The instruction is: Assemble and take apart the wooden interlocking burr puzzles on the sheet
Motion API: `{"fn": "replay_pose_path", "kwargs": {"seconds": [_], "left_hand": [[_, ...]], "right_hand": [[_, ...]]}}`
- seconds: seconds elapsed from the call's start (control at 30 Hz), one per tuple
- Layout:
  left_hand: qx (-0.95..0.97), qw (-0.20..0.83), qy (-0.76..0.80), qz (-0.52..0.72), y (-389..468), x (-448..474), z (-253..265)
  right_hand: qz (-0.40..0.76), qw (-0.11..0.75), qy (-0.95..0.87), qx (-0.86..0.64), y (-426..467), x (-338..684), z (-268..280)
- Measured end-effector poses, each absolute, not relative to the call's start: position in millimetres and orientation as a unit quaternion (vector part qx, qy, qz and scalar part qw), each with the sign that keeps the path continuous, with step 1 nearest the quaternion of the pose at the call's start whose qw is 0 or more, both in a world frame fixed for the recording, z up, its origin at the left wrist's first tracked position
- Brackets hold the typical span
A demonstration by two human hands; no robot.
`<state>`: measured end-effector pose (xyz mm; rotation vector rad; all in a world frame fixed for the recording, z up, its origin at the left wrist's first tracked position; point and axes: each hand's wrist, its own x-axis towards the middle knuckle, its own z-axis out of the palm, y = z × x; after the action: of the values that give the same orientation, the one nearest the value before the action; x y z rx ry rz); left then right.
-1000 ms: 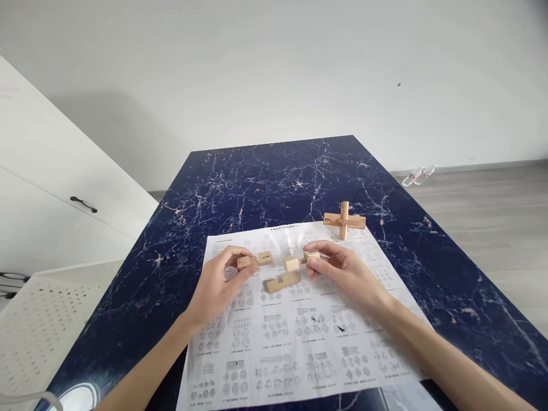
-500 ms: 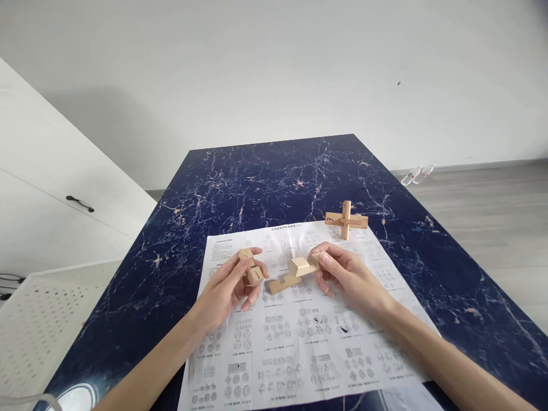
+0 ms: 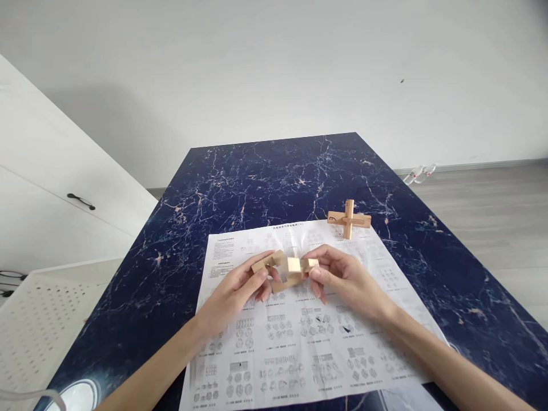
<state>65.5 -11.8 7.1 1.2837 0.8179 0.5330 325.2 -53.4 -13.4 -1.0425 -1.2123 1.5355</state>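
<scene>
My left hand (image 3: 235, 288) pinches a notched wooden puzzle piece (image 3: 260, 265) between thumb and fingers. Another notched wooden block (image 3: 293, 266) is gripped at its right end by my right hand (image 3: 338, 277). The two pieces are close together; whether they touch I cannot tell. Beneath them a third wooden piece (image 3: 282, 285) lies on the printed instruction sheet (image 3: 282, 331), partly covered by the held blocks. Beyond my right hand, at the sheet's far edge, stands a cross-shaped wooden assembly (image 3: 349, 220).
The sheet lies on a dark blue marbled table (image 3: 265, 182). A white perforated chair (image 3: 47, 319) and a white cabinet (image 3: 55, 171) are at the left. Clear plastic bottles (image 3: 419, 173) lie on the floor at right.
My hands have come closer together. The left piece has turned and moved right, while the right piece has swung to a more level angle.
</scene>
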Motion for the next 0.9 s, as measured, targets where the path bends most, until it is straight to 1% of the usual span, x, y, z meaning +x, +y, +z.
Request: {"fn": "replay_pose_path", "kwargs": {"seconds": [0.1, 0.23, 0.33, 0.47, 0.67, 0.9], "left_hand": [[0.582, 0.686, 0.366, 0.239, -17.1, 68.5, 6.3], [0.606, 0.669, 0.358, 0.240, -24.6, 71.9, 10.3], [0.642, 0.654, 0.344, 0.206, -29.1, 73.1, 14.0], [0.667, 0.640, 0.337, 0.181, -33.2, 76.6, 15.8], [0.647, 0.657, 0.332, 0.197, -37.9, 84.2, 16.0], [0.637, 0.659, 0.344, 0.202, -41.3, 82.3, 12.8]], "right_hand": [[0.611, 0.447, -0.493, -0.428, -58.1, 317.4, -12.4], [0.569, 0.471, -0.508, -0.443, -66.5, 304.2, -15.1], [0.529, 0.491, -0.530, -0.445, -70.1, 297.8, -16.9], [0.493, 0.498, -0.551, -0.452, -70.9, 295.8, -16.8], [0.425, 0.506, -0.595, -0.457, -73.6, 295.6, -14.6], [0.399, 0.503, -0.612, -0.462, -75.3, 296.2, -16.0]]}}
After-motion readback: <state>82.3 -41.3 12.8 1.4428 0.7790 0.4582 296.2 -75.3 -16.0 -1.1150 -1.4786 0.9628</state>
